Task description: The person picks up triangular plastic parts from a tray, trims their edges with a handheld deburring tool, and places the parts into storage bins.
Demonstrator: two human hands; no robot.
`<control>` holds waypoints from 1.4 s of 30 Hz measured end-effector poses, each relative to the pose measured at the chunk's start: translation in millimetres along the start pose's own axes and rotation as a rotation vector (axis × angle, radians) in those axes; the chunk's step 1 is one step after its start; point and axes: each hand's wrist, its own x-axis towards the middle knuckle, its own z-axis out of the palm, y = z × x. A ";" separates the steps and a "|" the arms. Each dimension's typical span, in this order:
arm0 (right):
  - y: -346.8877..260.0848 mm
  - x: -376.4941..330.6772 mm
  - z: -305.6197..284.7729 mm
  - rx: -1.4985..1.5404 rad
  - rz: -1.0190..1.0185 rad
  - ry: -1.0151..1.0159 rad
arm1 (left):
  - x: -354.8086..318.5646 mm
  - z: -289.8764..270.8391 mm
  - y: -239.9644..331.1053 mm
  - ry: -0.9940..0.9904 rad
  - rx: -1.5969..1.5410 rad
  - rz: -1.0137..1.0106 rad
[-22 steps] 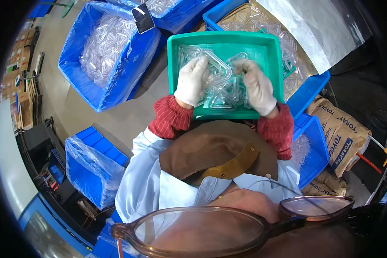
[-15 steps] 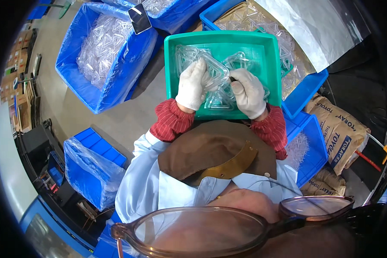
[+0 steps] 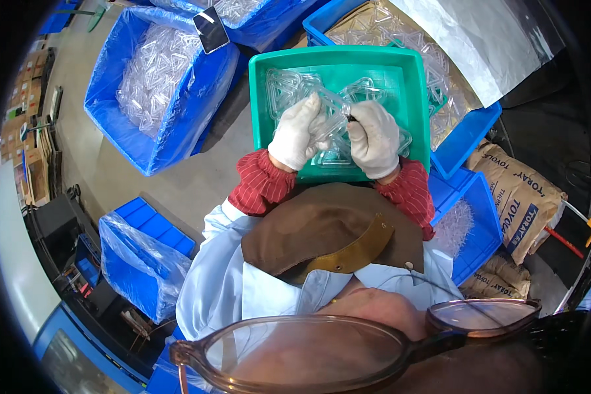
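Note:
Both my hands wear white gloves and work above a green tray (image 3: 338, 54). My left hand (image 3: 298, 133) is closed on a clear plastic triangular frame (image 3: 335, 103), held tilted over the tray. My right hand (image 3: 375, 140) meets the frame's right side, its fingers pinched round a small dark tool (image 3: 351, 119); most of that tool is hidden in the glove. Further clear triangular frames (image 3: 284, 87) lie in the tray at the left, behind the hands and under them.
A plastic-lined blue crate (image 3: 102, 98) full of clear pieces stands left, a phone (image 3: 211, 30) at its corner. Another blue crate (image 3: 463, 148) with frames sits right of the tray. Paper sacks (image 3: 505, 197) lie farther right. A lined blue bin (image 3: 134, 262) is at lower left.
My right hand has shifted slightly left and up, closer to my left hand. The clear frame has turned in my left hand and now shows more edge-on.

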 end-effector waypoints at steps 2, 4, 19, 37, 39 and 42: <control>2.9 3.3 -1.4 -0.006 0.016 -0.008 | -5.2 -4.9 -0.6 -0.220 0.385 0.276; 22.9 6.0 -3.4 -0.087 0.526 0.098 | -29.3 6.6 -4.4 -0.453 0.379 0.131; 3.6 12.0 -6.5 0.270 0.814 -0.104 | -18.1 5.0 -6.7 0.003 0.447 0.243; 72.3 45.1 -20.9 -0.013 0.728 -0.524 | -3.0 -176.5 139.8 0.611 -0.435 0.528; 49.8 44.9 -26.1 0.277 0.796 -0.301 | 9.0 -178.3 119.3 0.555 -0.361 0.512; 37.5 34.7 -23.3 0.407 0.812 -0.197 | 8.2 -103.0 70.6 0.252 0.248 0.491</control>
